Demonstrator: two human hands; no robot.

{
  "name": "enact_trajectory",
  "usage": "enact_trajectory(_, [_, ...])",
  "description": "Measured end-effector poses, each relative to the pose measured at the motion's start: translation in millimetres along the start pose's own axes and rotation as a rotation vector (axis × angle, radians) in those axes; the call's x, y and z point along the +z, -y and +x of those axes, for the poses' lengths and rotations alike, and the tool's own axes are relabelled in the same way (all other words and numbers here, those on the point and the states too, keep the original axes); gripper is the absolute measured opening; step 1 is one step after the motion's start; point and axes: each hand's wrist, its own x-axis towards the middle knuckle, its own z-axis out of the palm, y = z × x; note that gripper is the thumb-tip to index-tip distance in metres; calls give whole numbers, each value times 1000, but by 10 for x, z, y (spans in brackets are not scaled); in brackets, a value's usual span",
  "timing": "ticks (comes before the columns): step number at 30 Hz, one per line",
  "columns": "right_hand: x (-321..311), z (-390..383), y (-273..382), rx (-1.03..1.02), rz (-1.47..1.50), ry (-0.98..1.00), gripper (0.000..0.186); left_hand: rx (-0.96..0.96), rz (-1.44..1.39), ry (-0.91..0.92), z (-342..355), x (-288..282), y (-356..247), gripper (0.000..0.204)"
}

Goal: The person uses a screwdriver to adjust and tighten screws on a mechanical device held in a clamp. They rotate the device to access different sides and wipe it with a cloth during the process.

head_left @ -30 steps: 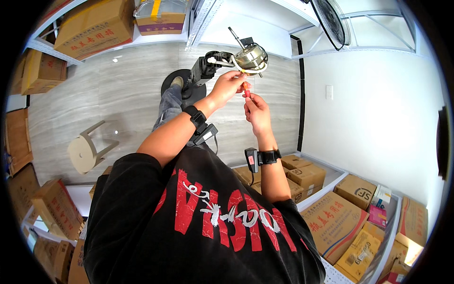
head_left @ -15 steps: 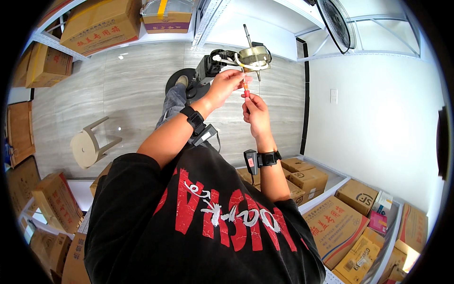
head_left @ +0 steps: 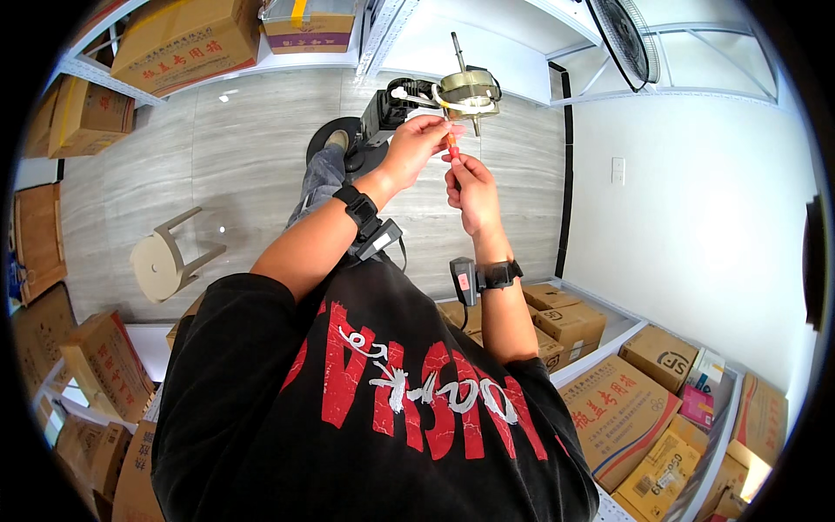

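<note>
A metal fan motor (head_left: 470, 90) with a shaft sticking out top and bottom is attached to a black stand head (head_left: 380, 117); white wiring loops across its side. My left hand (head_left: 411, 150) is closed just below the motor, fingertips pinched at the front end of a screwdriver; what exactly they hold is too small to make out. My right hand (head_left: 472, 193) grips the screwdriver's red handle (head_left: 454, 151) from below, the tool pointing up at the motor. Both wrists carry black strapped devices.
A beige stool (head_left: 158, 265) stands left on the floor. Shelving with cardboard boxes (head_left: 187, 52) lines the upper left, more boxes (head_left: 622, 409) lie lower right and lower left. A black fan grille (head_left: 622, 43) is on the upper-right rack. My foot rests by the stand's round base (head_left: 357, 157).
Both hands and the screwdriver have moved slightly up in the picture. The motor has shifted up and to the right, its shaft now closer to upright.
</note>
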Motion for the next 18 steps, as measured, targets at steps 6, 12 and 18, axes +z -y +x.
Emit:
enact_trajectory(6, [-29,67,-36,127,387,217,30,-52,17,-22,13,-29,-50,23])
enact_trajectory(12, [-72,77,-135,346,701,540,45,-69,29,-33,25,-48,-130,24])
enact_trajectory(18, [82,111,-174,251,930,625,33,-92,-71,-10,80,-61,-126,25])
